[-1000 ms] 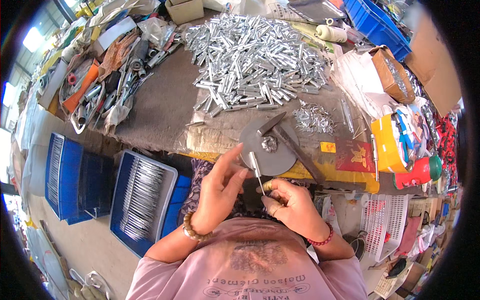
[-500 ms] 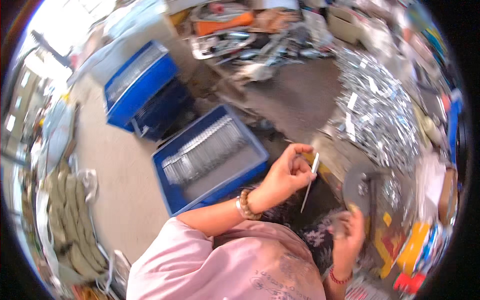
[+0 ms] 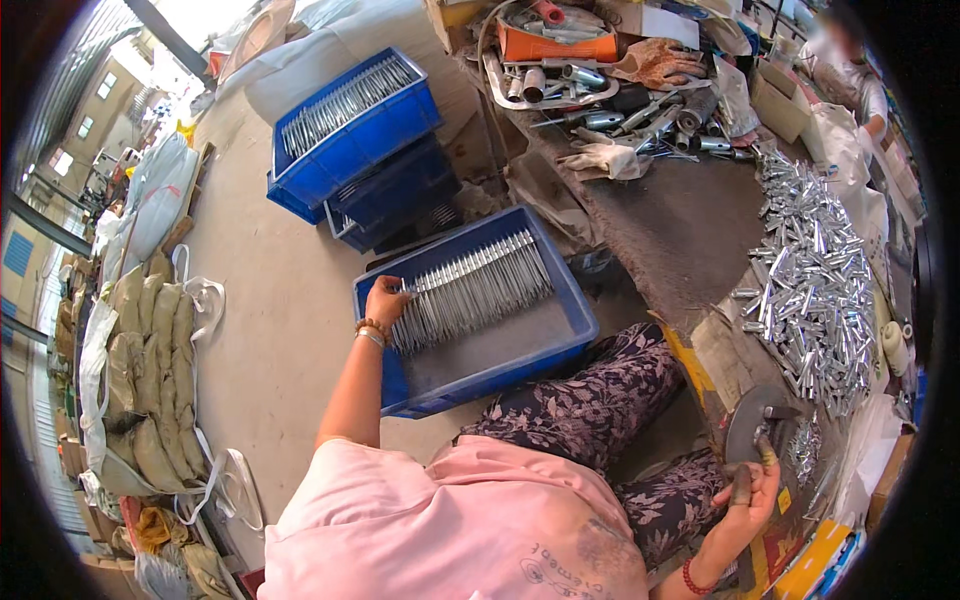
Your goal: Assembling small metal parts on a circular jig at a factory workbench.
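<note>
While the left hand [image 3: 384,302] is at the left end of the rods [image 3: 480,285], the right hand [image 3: 752,490] hangs well apart from it, by the bench edge near the disc [image 3: 743,428]. The left hand's fingers are drawn in and touch the row's end; whether they pinch a rod I cannot tell. The right hand's fingers are half curled, 2 of them with coverings at the tips, and I cannot tell whether anything is between them. The rods lie in 1 row inside the bin [image 3: 500,372], to the person's left and forward; the row runs from the left hand away to the right, while each rod's own long axis crosses it, thick sleeve on the far side, thin shaft toward the person. The left hand is much the nearer, reaching over the bin's left wall; between the right hand and the rods stand the patterned knees [image 3: 590,390] and the bin's near wall. Beyond the bin, 2 more blue bins are stacked, the upper [image 3: 350,165] holding rods too. On the bench [image 3: 690,210], a heap of silver tubes [image 3: 815,300] lies past the disc, with a hammer [image 3: 782,411] at the disc; farther off are a pale glove [image 3: 605,160] and an orange container [image 3: 555,44]. Sacks [image 3: 155,370] are piled at far left.
</note>
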The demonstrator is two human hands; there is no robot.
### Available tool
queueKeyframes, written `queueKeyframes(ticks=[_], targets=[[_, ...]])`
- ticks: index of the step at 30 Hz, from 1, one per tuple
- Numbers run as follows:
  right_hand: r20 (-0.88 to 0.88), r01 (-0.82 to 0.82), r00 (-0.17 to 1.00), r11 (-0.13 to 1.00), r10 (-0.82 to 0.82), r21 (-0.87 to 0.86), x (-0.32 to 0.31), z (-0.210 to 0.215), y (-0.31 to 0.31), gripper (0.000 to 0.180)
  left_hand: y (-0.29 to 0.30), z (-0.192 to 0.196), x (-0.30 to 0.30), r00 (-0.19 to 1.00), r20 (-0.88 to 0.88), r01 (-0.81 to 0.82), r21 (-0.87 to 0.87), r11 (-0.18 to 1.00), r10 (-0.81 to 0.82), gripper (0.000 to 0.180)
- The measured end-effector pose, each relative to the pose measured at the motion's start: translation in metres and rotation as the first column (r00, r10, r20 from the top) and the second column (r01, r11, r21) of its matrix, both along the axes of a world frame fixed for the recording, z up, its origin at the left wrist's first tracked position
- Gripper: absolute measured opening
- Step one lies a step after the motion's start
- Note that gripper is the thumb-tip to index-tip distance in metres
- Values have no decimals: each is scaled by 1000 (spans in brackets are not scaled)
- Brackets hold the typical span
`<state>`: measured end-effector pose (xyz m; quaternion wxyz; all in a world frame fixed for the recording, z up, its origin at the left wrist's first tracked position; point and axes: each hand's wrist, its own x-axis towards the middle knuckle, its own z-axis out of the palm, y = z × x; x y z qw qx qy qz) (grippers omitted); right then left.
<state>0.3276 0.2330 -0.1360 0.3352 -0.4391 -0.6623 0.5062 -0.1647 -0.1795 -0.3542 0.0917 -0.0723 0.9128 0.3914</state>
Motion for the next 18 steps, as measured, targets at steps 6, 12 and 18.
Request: queueKeyframes(ticks=[6,12,18], targets=[[-41,-52,998,999,52,3,0,-2,7,39,0,-4,-3,995,27,98,-53,994,-97,49],[-21,77,997,996,-78,-40,4,7,-4,41,52,32,9,996,3,87,-108,990,-88,45],[-58,-52,997,984,42,-173,-7,13,-8,34,107,90,8,891,-442,188,145,971,-107,23]])
